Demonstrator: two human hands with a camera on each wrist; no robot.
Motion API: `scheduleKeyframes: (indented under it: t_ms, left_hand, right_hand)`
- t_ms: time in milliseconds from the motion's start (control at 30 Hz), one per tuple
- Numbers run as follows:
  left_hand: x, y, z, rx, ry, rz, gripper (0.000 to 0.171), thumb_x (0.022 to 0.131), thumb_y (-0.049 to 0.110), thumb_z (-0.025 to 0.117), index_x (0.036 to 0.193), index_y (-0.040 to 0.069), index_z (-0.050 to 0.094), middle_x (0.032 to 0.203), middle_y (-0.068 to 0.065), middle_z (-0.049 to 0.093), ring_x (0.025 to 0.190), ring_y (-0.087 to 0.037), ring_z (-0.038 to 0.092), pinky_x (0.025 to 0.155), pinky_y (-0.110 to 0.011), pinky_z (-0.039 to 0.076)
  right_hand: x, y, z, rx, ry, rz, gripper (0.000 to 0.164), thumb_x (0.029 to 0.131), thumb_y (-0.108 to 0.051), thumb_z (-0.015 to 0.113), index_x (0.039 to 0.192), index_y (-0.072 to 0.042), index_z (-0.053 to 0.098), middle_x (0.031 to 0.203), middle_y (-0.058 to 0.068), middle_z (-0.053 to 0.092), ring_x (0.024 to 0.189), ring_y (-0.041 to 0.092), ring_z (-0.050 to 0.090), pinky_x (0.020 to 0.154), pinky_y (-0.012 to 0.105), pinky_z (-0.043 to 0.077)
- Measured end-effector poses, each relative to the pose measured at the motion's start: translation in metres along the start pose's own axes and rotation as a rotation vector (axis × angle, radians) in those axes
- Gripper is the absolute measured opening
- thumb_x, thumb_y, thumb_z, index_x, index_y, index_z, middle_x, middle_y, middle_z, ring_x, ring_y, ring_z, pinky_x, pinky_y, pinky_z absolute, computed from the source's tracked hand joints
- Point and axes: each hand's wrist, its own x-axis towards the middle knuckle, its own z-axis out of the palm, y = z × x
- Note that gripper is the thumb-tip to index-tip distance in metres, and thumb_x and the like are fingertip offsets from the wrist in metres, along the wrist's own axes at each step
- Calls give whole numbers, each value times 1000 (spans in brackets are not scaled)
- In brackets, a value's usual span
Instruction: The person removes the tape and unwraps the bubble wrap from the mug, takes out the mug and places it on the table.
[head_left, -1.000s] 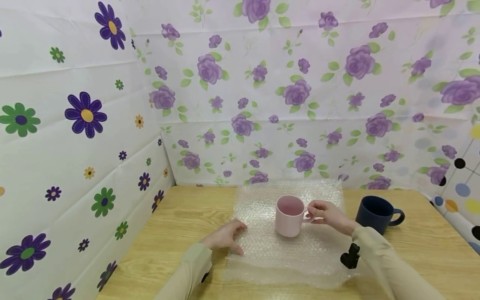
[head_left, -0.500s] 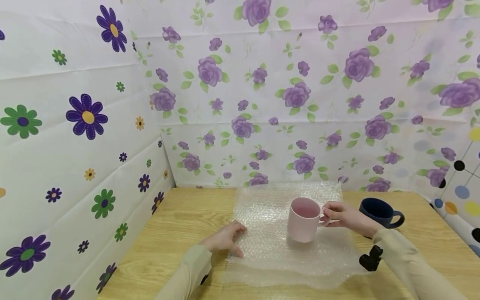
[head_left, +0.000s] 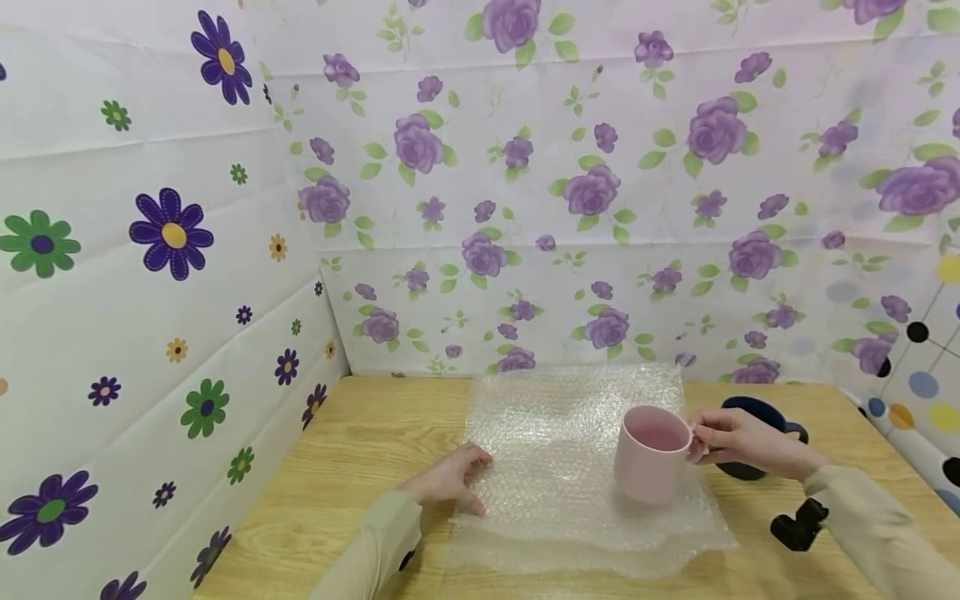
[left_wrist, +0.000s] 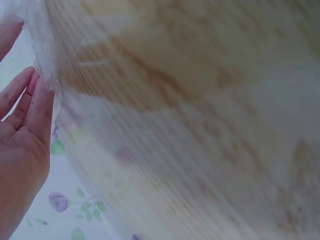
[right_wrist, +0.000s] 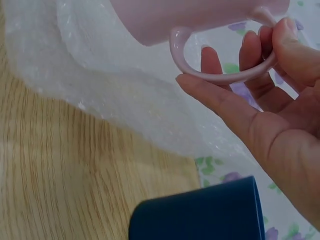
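Observation:
A pink mug [head_left: 651, 467] is upright over the right part of a bubble wrap sheet [head_left: 547, 467]. My right hand [head_left: 753, 442] holds the mug by its handle, fingers through and around the loop, as the handle [right_wrist: 225, 77] shows in the right wrist view. At the sheet's left edge my left hand [head_left: 448, 479] rests with fingers spread and relaxed, fingertips on the plastic. In the left wrist view the fingers of that left hand [left_wrist: 25, 120] touch the wrap's edge. A dark blue mug [head_left: 742, 468] stands behind my right hand, partly hidden by it.
The wooden table [head_left: 375, 417] reaches back to a wall covering [head_left: 525, 192] printed with purple roses. A flowered sheet [head_left: 150, 317] hangs along the left side. The bubble wrap's near edge is wavy and layered over the wood.
The pink mug has moved right and toward me in my right hand, from the wrap's middle to its right side. My left hand stays where it was.

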Motion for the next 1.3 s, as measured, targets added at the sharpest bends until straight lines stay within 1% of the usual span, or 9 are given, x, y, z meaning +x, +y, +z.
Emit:
scheduleKeyframes:
  t_ms: [233, 400, 500, 700, 800, 900, 1033, 1133, 1300]
  left_hand:
    - [-2, 1, 2, -33, -24, -12, 69, 58, 18, 86, 115, 2, 51, 109, -4, 48, 97, -21, 48, 83, -29, 42]
    - [-2, 0, 3, -29, -29, -33, 71, 58, 21, 85, 117, 4, 50, 110, -1, 48, 98, -18, 47, 84, -29, 41]
    - [-1, 1, 2, -14, -26, -31, 71, 58, 22, 85, 117, 4, 50, 110, -1, 48, 98, -18, 47, 84, -28, 41]
    - [-1, 5, -1, 6, -16, -26, 69, 58, 19, 86, 115, 3, 51, 109, -3, 48, 96, -19, 47, 83, -27, 40]
    - [0, 5, -1, 15, -20, -28, 69, 59, 19, 86, 116, 3, 51, 109, -2, 48, 98, -18, 47, 84, -27, 40]
    - [0, 5, -1, 17, -26, -36, 70, 59, 19, 85, 117, 3, 50, 110, -2, 47, 99, -19, 46, 85, -28, 39]
    - [0, 5, -1, 12, -29, -43, 70, 60, 20, 85, 118, 4, 50, 110, -2, 47, 100, -19, 46, 86, -28, 39]
    - [-1, 5, -1, 15, -28, -36, 70, 59, 20, 85, 118, 3, 50, 110, -2, 47, 100, -19, 46, 86, -28, 39]
    - [-1, 2, -1, 19, -32, -30, 72, 60, 23, 85, 119, 3, 49, 112, -2, 46, 101, -18, 45, 87, -28, 39]
  right_hand:
    - [-27, -4, -12, 79, -21, 54, 24, 99, -1, 27, 108, 13, 44, 100, 26, 52, 98, 36, 53, 84, 50, 41]
    - [-46, -7, -20, 116, -69, 35, 26, 99, 2, 23, 108, 12, 45, 99, 21, 52, 99, 32, 52, 86, 50, 39]
    - [-57, -8, -26, 136, -87, 25, 27, 98, 4, 20, 107, 13, 44, 99, 21, 51, 100, 34, 51, 86, 52, 38]
    - [-76, -7, -35, 139, -66, 91, 26, 99, 1, 20, 104, 14, 42, 100, 20, 50, 105, 41, 48, 86, 52, 37]
    - [-85, -6, -41, 160, -62, 98, 27, 99, 1, 20, 105, 14, 43, 102, 18, 51, 103, 39, 49, 86, 51, 39]
    - [-94, -4, -46, 173, -50, 109, 29, 99, 1, 21, 109, 13, 46, 102, 16, 54, 101, 33, 52, 85, 48, 41]
    - [-108, -1, -54, 172, -33, 143, 29, 100, 0, 22, 107, 11, 47, 99, 14, 55, 98, 28, 54, 85, 44, 42]
    - [-116, 3, -60, 198, -33, 171, 28, 100, -1, 22, 106, 11, 46, 99, 15, 55, 99, 30, 53, 86, 44, 41]
    - [-126, 9, -66, 234, -27, 187, 28, 100, -1, 23, 108, 11, 47, 99, 16, 54, 100, 31, 53, 86, 45, 41]
